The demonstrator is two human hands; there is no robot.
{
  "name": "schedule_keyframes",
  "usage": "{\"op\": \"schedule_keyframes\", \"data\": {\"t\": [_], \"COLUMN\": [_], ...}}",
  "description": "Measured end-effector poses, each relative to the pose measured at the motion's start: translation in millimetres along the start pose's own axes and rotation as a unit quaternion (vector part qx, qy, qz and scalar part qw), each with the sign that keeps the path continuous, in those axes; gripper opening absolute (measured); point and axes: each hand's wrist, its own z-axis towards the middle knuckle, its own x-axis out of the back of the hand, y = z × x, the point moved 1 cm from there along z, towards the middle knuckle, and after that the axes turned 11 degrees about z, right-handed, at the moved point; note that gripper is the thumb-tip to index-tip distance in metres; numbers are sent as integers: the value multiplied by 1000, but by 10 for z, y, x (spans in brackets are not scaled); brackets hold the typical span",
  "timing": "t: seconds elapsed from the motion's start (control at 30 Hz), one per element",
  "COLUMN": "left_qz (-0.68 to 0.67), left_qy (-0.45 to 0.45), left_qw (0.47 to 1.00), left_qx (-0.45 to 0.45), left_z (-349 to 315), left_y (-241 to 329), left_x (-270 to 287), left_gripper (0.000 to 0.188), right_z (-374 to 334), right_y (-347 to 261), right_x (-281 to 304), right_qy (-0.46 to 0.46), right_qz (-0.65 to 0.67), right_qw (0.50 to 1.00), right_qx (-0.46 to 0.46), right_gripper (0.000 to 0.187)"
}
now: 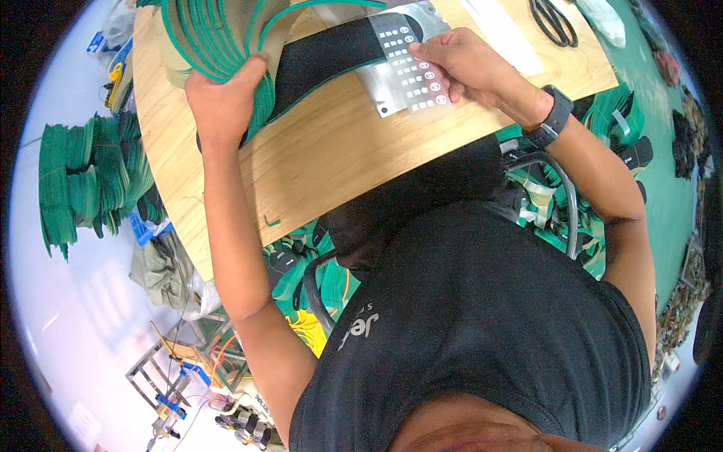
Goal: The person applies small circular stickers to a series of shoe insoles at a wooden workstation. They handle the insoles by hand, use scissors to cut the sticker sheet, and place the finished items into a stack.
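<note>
My left hand (226, 102) is wrapped around the lower end of a fanned bunch of green-edged insoles (215, 34), thumb on top and the other fingers mostly hidden. Beside it, one black insole with a green edge (324, 68) lies across the table, its far end over a silver metal plate (385, 96). Pinched between thumb and fingers of my right hand (474, 71) is a clear transfer sheet (416, 66) with rows of white printed marks. The sheet overlaps the tip of the black insole and the plate.
The wooden table (339, 162) has a curved left edge and its front edge near my body. Black loops (553, 22) lie at the far right. Tall stacks of green insoles (94, 177) stand at the left. More insoles (614, 113) lie below at the right, near a metal chair arm (568, 196).
</note>
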Motion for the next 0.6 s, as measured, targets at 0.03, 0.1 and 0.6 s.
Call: {"op": "schedule_keyframes", "data": {"t": [0.03,0.1,0.6], "left_qz": [-6,-18,41], "left_qy": [2,6,-2], "left_qw": [1000,1000,999], "left_qx": [2,4,9], "left_z": [1,-10,-74], "left_y": [14,47,64], "left_x": [-9,-20,-29], "left_gripper": [22,21,20], "right_z": [6,17,-102], "right_y": [10,26,-56], "right_x": [8,20,-54], "right_qy": [-1,-2,15], "right_qz": [1,4,15], "right_qw": [1000,1000,1000], "right_qx": [-1,-2,-17], "right_gripper": [36,37,42]}}
